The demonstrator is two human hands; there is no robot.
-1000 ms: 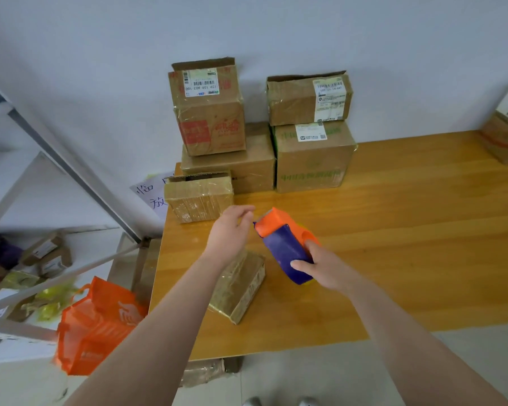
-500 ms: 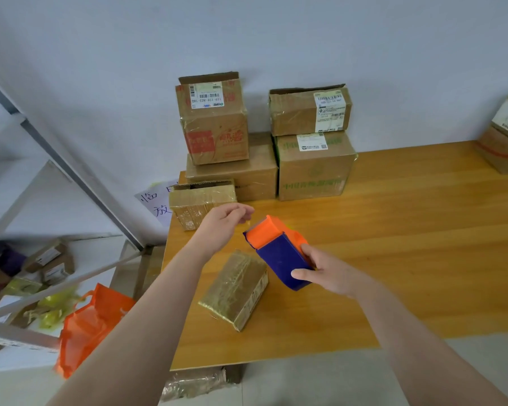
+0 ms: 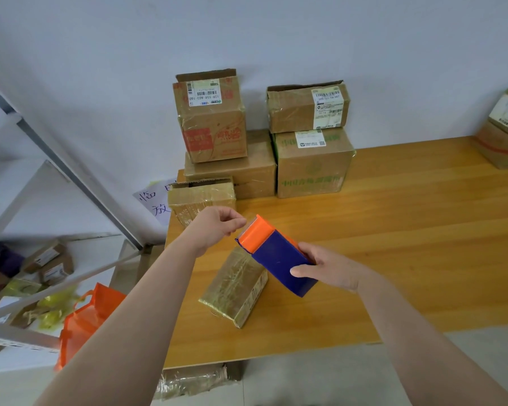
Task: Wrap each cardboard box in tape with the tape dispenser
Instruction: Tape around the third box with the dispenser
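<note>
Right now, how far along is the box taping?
Done: the flat box below the hands looks glossy with tape, as do the stacked boxes by the wall. In hand: the right hand grips the tape dispenser while the left hand pinches the tape end at its orange mouth. Left: far-right boxes, wrap unclear.

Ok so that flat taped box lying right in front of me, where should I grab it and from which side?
Probably across its two long side faces, from above and from the left, near its near end. The flat box lies on its broad face with shallow sides, and the tape dispenser in the right hand is over its far right corner.
</note>
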